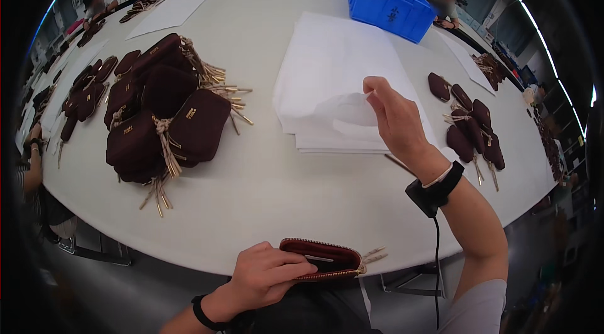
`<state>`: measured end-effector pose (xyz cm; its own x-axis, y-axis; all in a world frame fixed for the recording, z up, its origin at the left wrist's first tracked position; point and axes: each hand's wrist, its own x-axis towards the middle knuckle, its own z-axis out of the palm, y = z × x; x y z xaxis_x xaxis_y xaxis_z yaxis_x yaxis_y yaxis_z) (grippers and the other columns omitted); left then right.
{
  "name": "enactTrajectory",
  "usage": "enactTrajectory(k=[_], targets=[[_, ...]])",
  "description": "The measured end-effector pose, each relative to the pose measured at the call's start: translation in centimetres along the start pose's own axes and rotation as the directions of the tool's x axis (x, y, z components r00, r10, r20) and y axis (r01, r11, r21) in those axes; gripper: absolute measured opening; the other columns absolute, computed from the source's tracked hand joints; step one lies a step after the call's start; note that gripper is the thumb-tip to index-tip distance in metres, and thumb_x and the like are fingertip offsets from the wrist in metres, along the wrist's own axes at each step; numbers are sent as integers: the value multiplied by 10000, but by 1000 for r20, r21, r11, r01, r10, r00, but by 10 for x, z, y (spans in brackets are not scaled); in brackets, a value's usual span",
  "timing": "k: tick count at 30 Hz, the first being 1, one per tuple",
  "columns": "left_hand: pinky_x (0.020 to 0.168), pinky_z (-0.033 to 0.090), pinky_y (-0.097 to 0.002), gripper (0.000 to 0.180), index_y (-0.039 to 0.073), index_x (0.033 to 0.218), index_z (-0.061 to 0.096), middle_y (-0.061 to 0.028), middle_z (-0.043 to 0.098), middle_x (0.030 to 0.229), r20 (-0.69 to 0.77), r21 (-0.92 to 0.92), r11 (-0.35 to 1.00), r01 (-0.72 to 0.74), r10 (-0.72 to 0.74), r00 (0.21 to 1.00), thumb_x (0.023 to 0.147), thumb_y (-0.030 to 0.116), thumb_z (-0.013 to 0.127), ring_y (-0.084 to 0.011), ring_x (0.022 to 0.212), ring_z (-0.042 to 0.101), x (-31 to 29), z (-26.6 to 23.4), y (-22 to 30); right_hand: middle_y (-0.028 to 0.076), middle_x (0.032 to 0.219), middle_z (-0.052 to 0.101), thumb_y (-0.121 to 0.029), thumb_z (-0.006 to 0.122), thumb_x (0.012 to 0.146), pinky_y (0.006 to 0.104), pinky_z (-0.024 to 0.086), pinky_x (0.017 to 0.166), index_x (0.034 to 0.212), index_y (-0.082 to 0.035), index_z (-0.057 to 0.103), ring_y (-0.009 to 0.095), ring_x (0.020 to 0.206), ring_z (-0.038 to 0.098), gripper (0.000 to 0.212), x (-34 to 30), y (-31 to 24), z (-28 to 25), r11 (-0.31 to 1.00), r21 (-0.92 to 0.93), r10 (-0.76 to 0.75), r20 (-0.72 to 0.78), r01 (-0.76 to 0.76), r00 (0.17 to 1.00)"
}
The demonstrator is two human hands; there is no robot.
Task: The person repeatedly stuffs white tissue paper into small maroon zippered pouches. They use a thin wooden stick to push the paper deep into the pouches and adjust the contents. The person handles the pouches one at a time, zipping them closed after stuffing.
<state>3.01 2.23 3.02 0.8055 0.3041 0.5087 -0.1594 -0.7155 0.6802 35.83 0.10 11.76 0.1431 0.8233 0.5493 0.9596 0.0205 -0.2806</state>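
At the table's front edge, my left hand (264, 274) grips a small dark brown zip pouch (336, 257). The pouch is unzipped, its reddish lining showing, and my fingers reach in over its rim. A tasselled cord hangs from the zip at its right end. Farther out, my right hand (401, 123) pinches the edge of a thin white paper sheet (349, 109) between thumb and fingers. That sheet is lifted and curled above a stack of large white sheets (336, 51). Each wrist wears a black band, and a cable runs down from the right one.
A heap of brown pouches (170, 104) with gold-tipped cords lies at the left. More pouches (475, 126) lie at the right. A blue plastic crate (390, 7) stands behind the paper. Other people sit around the pale table (251, 208), whose curved edge is close to me.
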Motion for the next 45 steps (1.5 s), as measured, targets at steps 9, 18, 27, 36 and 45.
enactTrajectory(k=[9,18,27,36,45], targets=[[586,469,-265,336,189,1048,756,-64,735,1068,43,161,984,-79,73,996,731,77,766,-139,695,639,-50,3,46,165,1114,670,29,689,783,373,529,823,1291,-84,562,350,949,653,535,-65,-85,-52,995,88,22,294,-50,956],[848,548,-337,395,201,1194,721,-111,688,1227,442,30,996,79,-84,893,812,101,741,-250,1000,673,-76,-2,77,147,1040,706,-68,694,867,296,533,808,1131,21,655,288,882,698,281,-93,-161,-79,832,517,-95,494,-204,864],[901,531,-331,257,77,1190,695,-93,690,1151,553,-318,743,589,-360,752,933,95,687,-201,1060,659,-139,24,58,156,1134,658,-164,631,973,395,523,742,1458,-108,345,345,820,641,566,-151,-166,-36,663,336,-273,940,-669,202],[928,545,-394,304,47,1264,670,-128,673,1229,652,-502,544,673,-273,707,964,29,621,-285,1119,655,-147,40,52,249,806,653,-29,568,925,467,509,690,1218,39,566,441,764,639,300,-186,-152,-7,717,518,-404,854,-467,327],[937,533,-380,272,57,1241,682,-126,684,1182,631,-471,568,675,-317,708,977,90,623,-264,1130,639,-126,29,57,159,1073,671,63,628,778,403,566,742,1308,-23,572,357,901,672,540,-198,-174,-7,838,478,-218,735,-263,642]])
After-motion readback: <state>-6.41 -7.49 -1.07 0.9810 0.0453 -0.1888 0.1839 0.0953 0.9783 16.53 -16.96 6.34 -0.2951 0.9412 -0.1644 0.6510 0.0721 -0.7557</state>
